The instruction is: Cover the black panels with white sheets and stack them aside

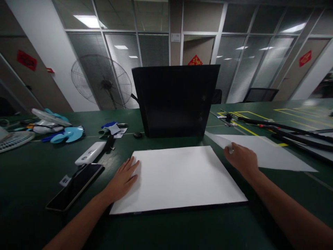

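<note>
A flat white rectangle (pixel 177 178) with a dark edge beneath its near side lies on the table before me; whether it is paper on a panel or one board I cannot tell. My left hand (pixel 125 181) rests on its left side, fingers spread. To the right, my right hand (pixel 241 158) has its fingers closed on the lifted left part of a white sheet of paper (pixel 278 154). The rest of that sheet spreads over the table beyond the hand. Behind the white rectangle stands a large black panel (pixel 177 100), upright and leaning slightly.
On the left lie a large phone (pixel 75 187), a white power bank-like block (pixel 90 153), blue fan blades (pixel 68 134) and fan parts. Black cables or tubes (pixel 291 132) run along the right. The green table (pixel 177 232) carries yellow tape lines; a large fan (pixel 104 83) stands behind it.
</note>
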A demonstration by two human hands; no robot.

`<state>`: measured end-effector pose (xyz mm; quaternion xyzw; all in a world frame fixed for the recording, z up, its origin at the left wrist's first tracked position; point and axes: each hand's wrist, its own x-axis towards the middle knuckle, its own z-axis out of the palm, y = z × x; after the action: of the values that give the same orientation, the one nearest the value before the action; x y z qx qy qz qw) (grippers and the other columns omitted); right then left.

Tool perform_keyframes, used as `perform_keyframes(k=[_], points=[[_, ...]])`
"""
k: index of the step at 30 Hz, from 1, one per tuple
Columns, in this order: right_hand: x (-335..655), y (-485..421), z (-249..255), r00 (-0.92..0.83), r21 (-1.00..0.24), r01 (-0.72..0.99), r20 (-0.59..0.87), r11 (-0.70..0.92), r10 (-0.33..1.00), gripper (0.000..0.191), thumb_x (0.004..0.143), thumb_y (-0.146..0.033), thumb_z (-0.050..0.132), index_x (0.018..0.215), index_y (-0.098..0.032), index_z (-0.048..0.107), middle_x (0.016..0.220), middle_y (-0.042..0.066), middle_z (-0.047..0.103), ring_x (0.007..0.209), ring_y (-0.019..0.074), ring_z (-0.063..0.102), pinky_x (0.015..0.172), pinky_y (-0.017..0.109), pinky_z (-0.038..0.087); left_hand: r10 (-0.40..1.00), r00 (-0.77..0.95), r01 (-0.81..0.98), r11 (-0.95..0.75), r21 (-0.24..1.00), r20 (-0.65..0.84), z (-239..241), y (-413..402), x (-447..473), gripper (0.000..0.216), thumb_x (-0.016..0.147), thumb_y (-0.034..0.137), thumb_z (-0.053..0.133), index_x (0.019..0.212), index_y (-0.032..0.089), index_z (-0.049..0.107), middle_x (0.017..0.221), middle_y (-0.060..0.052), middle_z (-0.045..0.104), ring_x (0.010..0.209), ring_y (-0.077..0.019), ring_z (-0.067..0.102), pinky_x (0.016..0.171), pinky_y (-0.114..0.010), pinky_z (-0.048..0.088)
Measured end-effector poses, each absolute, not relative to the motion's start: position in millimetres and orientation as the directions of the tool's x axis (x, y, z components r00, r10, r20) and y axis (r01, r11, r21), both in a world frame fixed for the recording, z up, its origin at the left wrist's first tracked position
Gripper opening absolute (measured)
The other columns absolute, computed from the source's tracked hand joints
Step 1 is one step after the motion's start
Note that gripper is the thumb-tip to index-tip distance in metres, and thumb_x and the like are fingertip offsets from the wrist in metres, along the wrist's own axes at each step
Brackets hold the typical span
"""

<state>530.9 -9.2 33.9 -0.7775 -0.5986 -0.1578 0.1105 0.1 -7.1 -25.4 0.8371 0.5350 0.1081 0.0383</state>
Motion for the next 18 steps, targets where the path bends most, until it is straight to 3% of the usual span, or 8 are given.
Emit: perform_keyframes(k=[5, 7, 10, 12, 14, 15, 18], points=[[466.9, -40.0, 36.5, -0.119, 0.002, 0.992, 0.26, 0.122, 0.958, 0.038, 0.097, -0.043, 0.042, 0.089, -0.017, 0.069, 0.087, 0.01, 0.07, 0.079, 0.0226, 0.065, 0.075, 0.035, 0.048, 0.915, 0.376, 0.898, -0.399, 0.187, 0.146, -16.9, -12.1, 6.6, 0.066, 0.104, 0.058, 0.034, 0.159, 0.021, 0.037, 0.169, -0.011, 0.023, 0.155, -0.0348, 0.022, 0.122, -0.057, 0.028], [437.5, -56.0, 36.9, -0.288, -0.104, 0.945, 0.18, 0.31, 0.941, 0.041, 0.1, -0.045, 0.041, 0.09, -0.019, 0.071, 0.092, 0.009, 0.072, 0.087, 0.021, 0.066, 0.084, 0.035, 0.05, 0.919, 0.365, 0.9, -0.389, 0.196, 0.148, -14.0, -13.5, 9.0, 0.068, 0.103, 0.062, 0.033, 0.158, 0.022, 0.039, 0.168, -0.011, 0.025, 0.154, -0.0359, 0.024, 0.12, -0.058, 0.031], [408.0, -75.8, 39.4, -0.511, -0.376, 0.784, 0.061, 0.494, 0.857, 0.051, 0.102, -0.057, 0.04, 0.122, -0.022, 0.071, 0.127, 0.01, 0.068, 0.119, 0.0246, 0.062, 0.105, 0.041, 0.047, 0.925, 0.357, 0.903, -0.378, 0.205, 0.132, -12.6, -14.0, 10.7, 0.071, 0.103, 0.065, 0.032, 0.158, 0.02, 0.039, 0.168, -0.013, 0.024, 0.154, -0.0363, 0.024, 0.12, -0.059, 0.03], [402.7, -81.5, 40.5, -0.624, -0.455, 0.693, 0.01, 0.559, 0.781, 0.062, 0.1, -0.063, 0.044, 0.147, -0.025, 0.055, 0.152, 0.007, 0.05, 0.14, 0.0257, 0.047, 0.118, 0.045, 0.038, 0.926, 0.354, 0.905, -0.374, 0.205, 0.128, -13.3, -13.5, 10.6, 0.072, 0.103, 0.065, 0.032, 0.158, 0.019, 0.039, 0.168, -0.013, 0.023, 0.155, -0.0359, 0.023, 0.121, -0.058, 0.029], [406.3, -80.5, 40.0, -0.663, -0.397, 0.682, 0.022, 0.615, 0.749, 0.068, 0.098, -0.064, 0.048, 0.154, -0.026, 0.046, 0.159, 0.007, 0.039, 0.148, 0.0265, 0.036, 0.123, 0.048, 0.03, 0.925, 0.355, 0.904, -0.377, 0.202, 0.136, -14.4, -12.9, 10.0, 0.072, 0.103, 0.065, 0.032, 0.158, 0.02, 0.039, 0.168, -0.012, 0.024, 0.154, -0.0357, 0.023, 0.121, -0.058, 0.03], [409.9, -78.4, 39.2, -0.635, -0.328, 0.716, 0.062, 0.616, 0.77, 0.066, 0.099, -0.061, 0.047, 0.152, -0.023, 0.05, 0.158, 0.009, 0.041, 0.147, 0.028, 0.037, 0.124, 0.05, 0.029, 0.924, 0.356, 0.903, -0.379, 0.201, 0.142, -14.7, -12.7, 9.7, 0.071, 0.103, 0.065, 0.032, 0.158, 0.021, 0.038, 0.168, -0.012, 0.024, 0.154, -0.0356, 0.023, 0.121, -0.058, 0.031], [418.5, -70.9, 36.7, -0.404, -0.08, 0.901, 0.202, 0.426, 0.892, 0.056, 0.104, -0.05, 0.036, 0.125, -0.013, 0.072, 0.133, 0.018, 0.064, 0.132, 0.0351, 0.054, 0.115, 0.059, 0.038, 0.922, 0.36, 0.902, -0.383, 0.2, 0.144, -14.7, -12.3, 9.9, 0.072, 0.102, 0.066, 0.032, 0.158, 0.021, 0.038, 0.168, -0.011, 0.024, 0.155, -0.0353, 0.023, 0.121, -0.057, 0.03]])
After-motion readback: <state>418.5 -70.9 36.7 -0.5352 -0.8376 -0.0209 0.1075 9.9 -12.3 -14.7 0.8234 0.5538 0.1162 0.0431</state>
